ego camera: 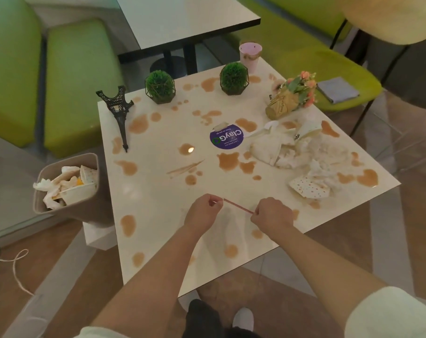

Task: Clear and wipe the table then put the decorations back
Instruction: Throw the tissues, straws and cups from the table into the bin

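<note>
Head view of a white square table [158, 191] during the clearing stage. Both hands work over the near edge: the left hand [202, 213] and the right hand [272, 214] each pinch one end of a thin red-striped straw [238, 206] with curled fingers, holding it just above the tabletop — probably to lift or fold it for disposal. A waste bin [68, 184], already holding crumpled napkins and paper cups, stands just beside the table's left edge, within reach for dropping litter.

More litter lies at the right side: a heap of crumpled napkins and crushed paper cups [302, 150], with a spotted paper cup [309, 187] near the right corner. Brown liquid spills [229, 161] dot the whole surface, so wiping is not yet begun.

The decorations sit along the far edge — an Eiffel Tower model [119, 111] lying tipped over, two green ball plants [160, 87] in wire frames, a flower bouquet [292, 96] on its side, and a pink cup [250, 56] at the far corner. A round purple sticker [227, 140] marks the centre, and a folded grey cloth [337, 90] waits on the green seat beyond
</note>
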